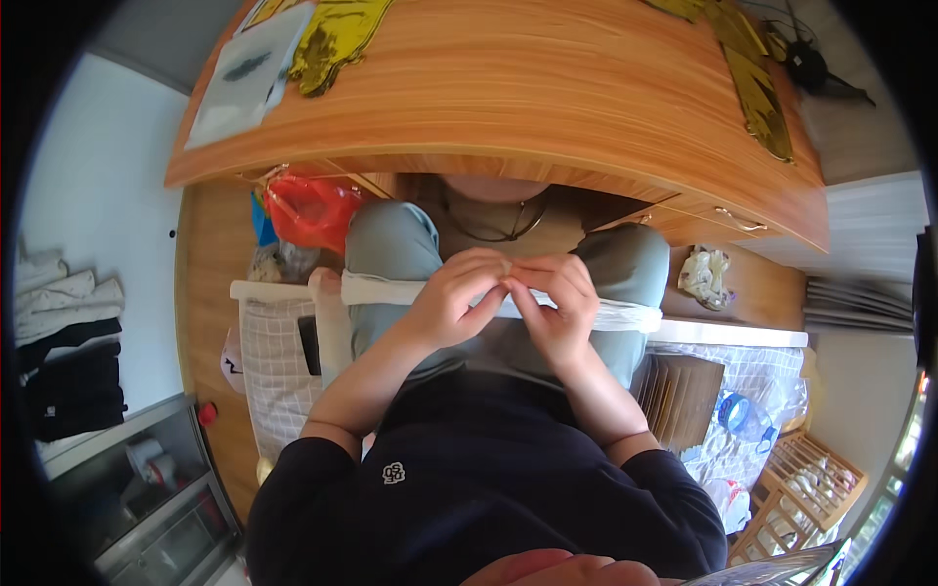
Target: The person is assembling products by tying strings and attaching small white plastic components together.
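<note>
Above my lap, my left hand (457,298) and my right hand (561,305) meet fingertip to fingertip. Both are closed in a pinch, with thumbs against the index fingers. Whatever sits between the fingertips is too small or too hidden to make out. A long white strip (625,314), of thin plastic or cloth, stretches across both knees just beneath my hands. My hands cover its middle part, so I cannot tell whether they touch it.
Ahead stands a wooden desk (508,88) with shiny gold foil pieces (337,41) and a clear plastic packet (249,73). A red plastic bag (311,210) is by my left knee. At right are a crumpled bag (705,276), cardboard (679,400) and a plastic bottle (743,415).
</note>
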